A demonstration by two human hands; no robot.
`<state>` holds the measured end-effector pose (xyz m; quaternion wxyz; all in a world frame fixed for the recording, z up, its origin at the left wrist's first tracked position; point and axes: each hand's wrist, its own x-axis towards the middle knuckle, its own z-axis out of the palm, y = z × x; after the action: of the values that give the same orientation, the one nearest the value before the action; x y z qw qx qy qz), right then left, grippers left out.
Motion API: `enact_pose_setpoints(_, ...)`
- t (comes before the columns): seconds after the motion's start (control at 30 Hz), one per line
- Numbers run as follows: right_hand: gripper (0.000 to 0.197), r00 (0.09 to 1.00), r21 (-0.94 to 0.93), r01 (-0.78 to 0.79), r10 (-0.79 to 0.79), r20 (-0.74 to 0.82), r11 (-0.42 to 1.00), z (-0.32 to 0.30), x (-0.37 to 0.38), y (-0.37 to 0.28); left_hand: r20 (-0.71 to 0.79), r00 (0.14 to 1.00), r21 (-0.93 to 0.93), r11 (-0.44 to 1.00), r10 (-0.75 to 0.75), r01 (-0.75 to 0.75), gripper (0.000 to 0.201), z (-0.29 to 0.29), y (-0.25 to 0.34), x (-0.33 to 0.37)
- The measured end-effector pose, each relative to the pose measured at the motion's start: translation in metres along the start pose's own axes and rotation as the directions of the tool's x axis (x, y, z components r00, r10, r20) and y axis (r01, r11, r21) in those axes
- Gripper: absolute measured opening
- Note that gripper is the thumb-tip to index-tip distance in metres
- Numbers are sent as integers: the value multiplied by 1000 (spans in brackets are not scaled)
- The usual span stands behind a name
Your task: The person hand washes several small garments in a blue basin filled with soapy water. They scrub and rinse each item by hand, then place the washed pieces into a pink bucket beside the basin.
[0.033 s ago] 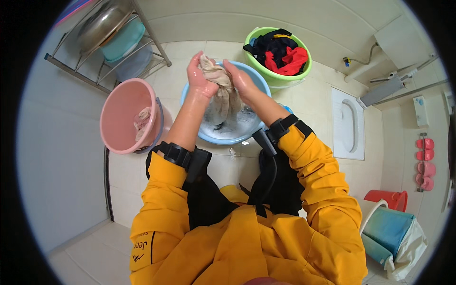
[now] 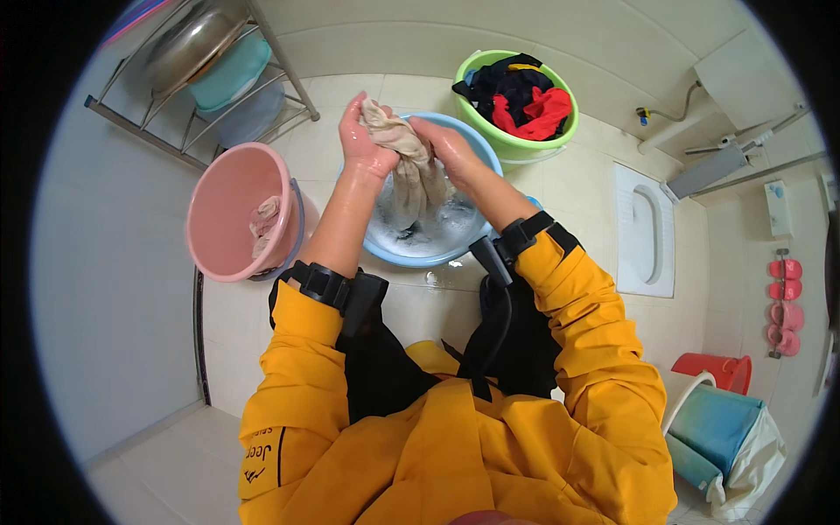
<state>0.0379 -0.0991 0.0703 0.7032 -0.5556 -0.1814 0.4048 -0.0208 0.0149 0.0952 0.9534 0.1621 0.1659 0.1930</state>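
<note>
Between my two hands is a wet, beige piece of cloth (image 2: 411, 191), bunched and twisted at its top. Its lower end hangs down into a light blue basin (image 2: 424, 260) of sudsy water, where a dark patch shows under the surface. My left hand (image 2: 364, 149) is wrapped round the cloth's upper left part, palm turned up and skin wet. From the other side, my right hand (image 2: 446, 149) presses on the cloth with bent fingers, partly hidden behind the fabric. Both hands are above the basin.
Left of the basin, a pink bucket (image 2: 214, 197) holds a small crumpled pale cloth (image 2: 263, 226). Behind it, a metal rack (image 2: 289, 66) carries basins. A green bucket (image 2: 516, 144) of dark and red clothes (image 2: 525, 105) stands back right; a squat toilet (image 2: 646, 229) lies farther right.
My right hand has shifted slightly, its fingers curling closer round the cloth. My left hand and the cloth's top have moved a little to the left.
</note>
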Motion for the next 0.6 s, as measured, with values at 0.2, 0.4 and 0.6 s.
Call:
enact_pose_setpoints(0.2,22,870,-114,329,-347,-349,938,-19,27,-3,-5,993,99,989,115,-114,31,-26,14,17)
enact_pose_setpoints(0.4,31,781,-582,308,-550,-297,752,8,12,-18,266,949,143,980,-170,135,32,-63,-38,33)
enact_pose_setpoints(0.6,35,734,-973,201,-675,72,115,14,33,11,-172,978,353,919,-121,176,32,-48,-53,22)
